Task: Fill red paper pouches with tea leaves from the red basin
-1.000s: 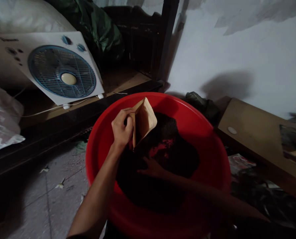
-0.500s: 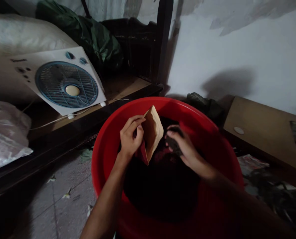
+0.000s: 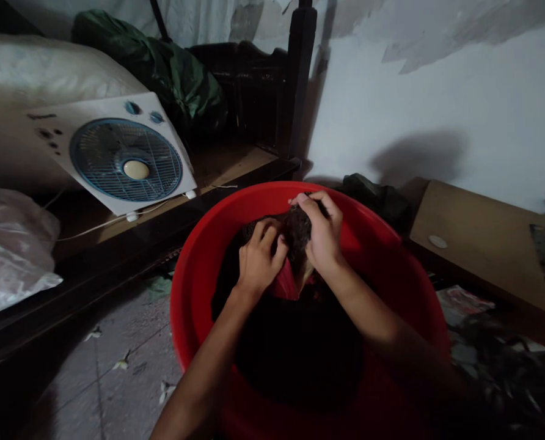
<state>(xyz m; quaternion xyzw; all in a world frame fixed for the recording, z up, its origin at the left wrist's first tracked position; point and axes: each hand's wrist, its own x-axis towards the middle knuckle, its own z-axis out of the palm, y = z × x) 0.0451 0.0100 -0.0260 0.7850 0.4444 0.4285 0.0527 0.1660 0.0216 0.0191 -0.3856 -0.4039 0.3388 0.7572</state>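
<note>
Filling the lower centre of the frame, a red basin (image 3: 194, 287) held a heap of dark loose material (image 3: 295, 354). Above its middle, the 2 hands met. The left hand (image 3: 258, 266) had its fingers curled shut around the top of a bag (image 3: 287, 286), of which only a red strip showed between the hands. The right hand (image 3: 324, 235) had its fingers closed over a dark clump (image 3: 297, 227), pressed against the left. A white box fan (image 3: 117, 153) sat at upper left.
</note>
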